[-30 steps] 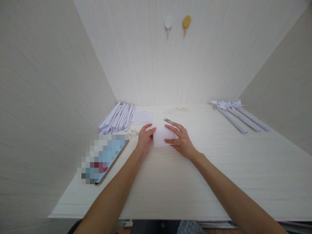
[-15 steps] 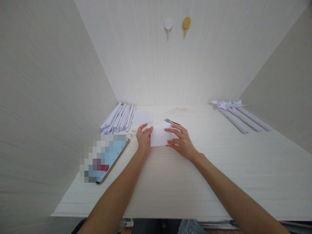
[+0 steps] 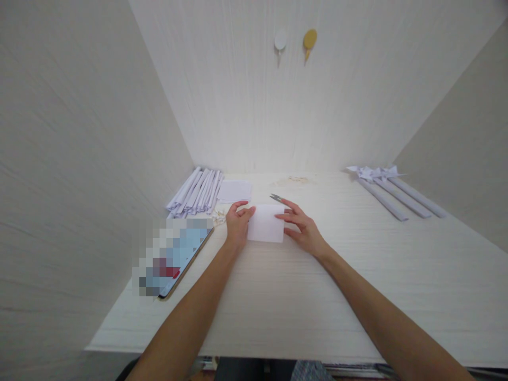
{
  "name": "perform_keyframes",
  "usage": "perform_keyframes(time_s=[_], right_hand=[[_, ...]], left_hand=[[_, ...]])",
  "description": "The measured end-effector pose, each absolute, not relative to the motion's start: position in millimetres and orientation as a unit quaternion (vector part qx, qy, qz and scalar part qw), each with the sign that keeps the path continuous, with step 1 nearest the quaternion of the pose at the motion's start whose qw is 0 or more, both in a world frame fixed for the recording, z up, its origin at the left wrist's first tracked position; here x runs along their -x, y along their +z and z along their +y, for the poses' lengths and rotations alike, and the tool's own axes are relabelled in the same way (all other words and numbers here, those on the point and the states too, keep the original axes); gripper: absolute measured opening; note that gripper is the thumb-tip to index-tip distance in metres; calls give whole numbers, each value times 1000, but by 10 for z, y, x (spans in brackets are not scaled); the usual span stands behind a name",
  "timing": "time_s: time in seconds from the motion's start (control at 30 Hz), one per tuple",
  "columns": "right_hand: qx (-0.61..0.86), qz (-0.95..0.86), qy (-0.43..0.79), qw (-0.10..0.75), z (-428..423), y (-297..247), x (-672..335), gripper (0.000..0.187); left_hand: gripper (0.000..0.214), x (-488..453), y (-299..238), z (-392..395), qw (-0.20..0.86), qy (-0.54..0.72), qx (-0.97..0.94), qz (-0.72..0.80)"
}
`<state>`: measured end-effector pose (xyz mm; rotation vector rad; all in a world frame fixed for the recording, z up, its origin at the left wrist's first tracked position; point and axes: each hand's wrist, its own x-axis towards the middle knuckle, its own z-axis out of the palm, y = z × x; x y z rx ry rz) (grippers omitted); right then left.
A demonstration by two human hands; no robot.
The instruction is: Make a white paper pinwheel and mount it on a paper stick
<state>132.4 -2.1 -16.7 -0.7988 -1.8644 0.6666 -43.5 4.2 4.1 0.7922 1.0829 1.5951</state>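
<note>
A screened device point(image 3: 172, 256) lies far left, with folded paper strips point(image 3: 196, 190) behind it. The left hand point(image 3: 237, 226) curls against the left edge of the paper sheet point(image 3: 265, 225), which lies flat on the worktop point(image 3: 278, 296); whether it pinches the edge is unclear. The right hand point(image 3: 305, 230) presses the right edge, fingers spread flat. Paper pinwheels point(image 3: 391, 188) lie far right.

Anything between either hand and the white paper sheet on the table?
Nothing visible. The left hand touches the paper sheet at its left edge and the right hand at its right edge, with the sheet flat on the table. Small snips lie by the sheet's far edge, just behind the right hand.
</note>
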Motion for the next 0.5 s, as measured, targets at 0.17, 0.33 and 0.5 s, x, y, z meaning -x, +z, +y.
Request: perform_keyframes(time_s=[0.17, 0.33, 0.5], right_hand=[[312, -755, 352, 457, 7, -178, -1328, 10], [331, -763, 340, 439, -8, -139, -1319, 11], [345, -765, 336, 428, -32, -131, -1305, 13]], left_hand=[[39, 425, 21, 16, 504, 570, -425, 491], [38, 418, 13, 5, 495, 539, -460, 503], [38, 415, 26, -12, 485, 528, -481, 505]])
